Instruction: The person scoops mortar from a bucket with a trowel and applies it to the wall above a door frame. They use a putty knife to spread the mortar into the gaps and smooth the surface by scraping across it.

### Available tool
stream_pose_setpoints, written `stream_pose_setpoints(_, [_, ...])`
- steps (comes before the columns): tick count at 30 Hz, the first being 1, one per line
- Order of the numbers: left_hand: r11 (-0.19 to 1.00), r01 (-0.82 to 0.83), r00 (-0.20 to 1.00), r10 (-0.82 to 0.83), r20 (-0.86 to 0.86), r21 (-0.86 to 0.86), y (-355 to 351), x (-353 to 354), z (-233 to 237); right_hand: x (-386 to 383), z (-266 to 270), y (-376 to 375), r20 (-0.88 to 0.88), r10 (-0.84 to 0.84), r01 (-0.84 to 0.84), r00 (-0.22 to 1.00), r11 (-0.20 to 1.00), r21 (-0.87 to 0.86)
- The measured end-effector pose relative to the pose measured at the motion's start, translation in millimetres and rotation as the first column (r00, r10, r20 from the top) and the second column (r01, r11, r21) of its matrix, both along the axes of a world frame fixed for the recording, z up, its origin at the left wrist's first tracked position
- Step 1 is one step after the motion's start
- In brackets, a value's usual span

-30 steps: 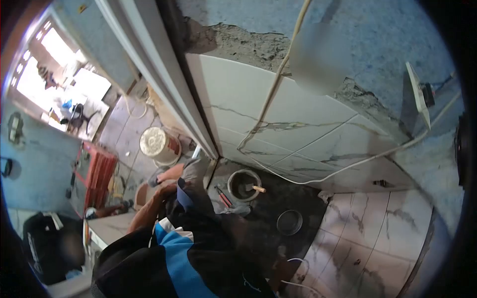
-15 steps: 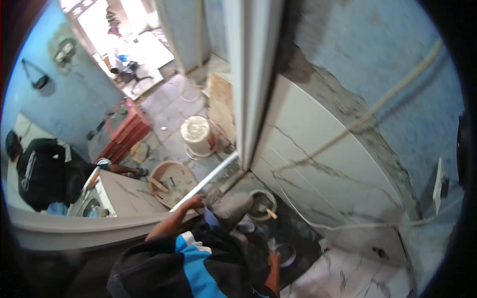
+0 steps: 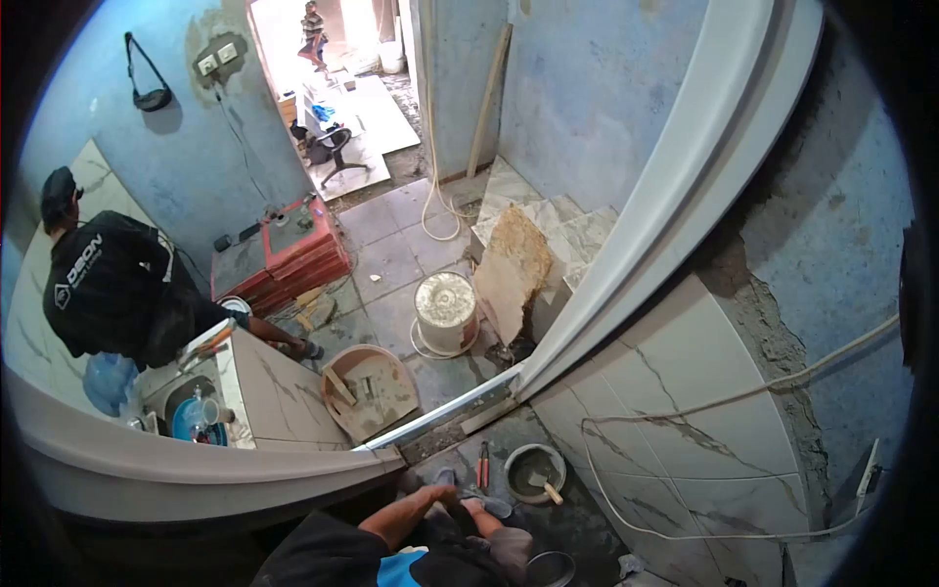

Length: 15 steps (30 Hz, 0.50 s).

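Observation:
My left hand (image 3: 440, 494) is low in the view, beside my legs and near a sandalled foot. Its fingers are mostly hidden, so I cannot tell what they hold. My right hand is out of sight below my body. Pliers with red handles (image 3: 483, 468) lie on the floor just ahead of my feet. To their right stands a small bucket (image 3: 511, 486) of grey mortar, with a wooden-handled trowel (image 3: 554, 493) leaning in it. A dark round bowl (image 3: 551, 569) shows at the bottom edge.
A white door frame (image 3: 626, 254) arches around me. Beyond it are a pinkish basin (image 3: 403, 377), an upturned bucket (image 3: 447, 305) and a red tile cutter-like case (image 3: 313, 249). A co-worker (image 3: 117, 284) stands left at a sink counter (image 3: 284, 386). A pale hose (image 3: 704, 536) runs along the right-hand tiles.
My view has swung up and turned toward the room. My left hand has come away from the door frame's sill to beside my legs. My right hand has left the view.

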<state>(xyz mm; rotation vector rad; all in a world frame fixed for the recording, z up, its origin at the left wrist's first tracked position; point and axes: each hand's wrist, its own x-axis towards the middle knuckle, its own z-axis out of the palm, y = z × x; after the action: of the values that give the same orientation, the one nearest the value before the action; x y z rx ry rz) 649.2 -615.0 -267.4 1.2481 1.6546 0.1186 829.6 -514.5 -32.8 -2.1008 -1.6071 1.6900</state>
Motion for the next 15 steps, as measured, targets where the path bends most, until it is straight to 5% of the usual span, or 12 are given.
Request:
stream_pose_setpoints(8, [0.935,-0.133,0.991,0.116,-0.071,-0.327,-48,-7,66,-33,13,63,-0.326,0.427,-0.363,0.843,0.900,0.240])
stream_pose_setpoints(12, [0.801,-0.114,0.972,0.213,0.102,-0.587,-75,21,23,101,28,55,-0.299,0.605,-0.567,0.738,0.796,0.212])
stream_pose_setpoints(13, [0.761,-0.081,0.960,0.233,0.155,-0.644,-73,37,26,142,39,52,-0.286,0.640,-0.611,0.713,0.768,0.194])
stream_pose_setpoints(14, [0.724,-0.058,0.951,0.249,0.182,-0.687,-69,59,30,160,-6,55,-0.243,0.710,-0.677,0.661,0.704,0.215])
stream_pose_setpoints(15, [0.726,-0.058,0.950,0.250,0.185,-0.685,-69,74,81,166,-15,63,-0.240,0.712,-0.679,0.660,0.702,0.216])
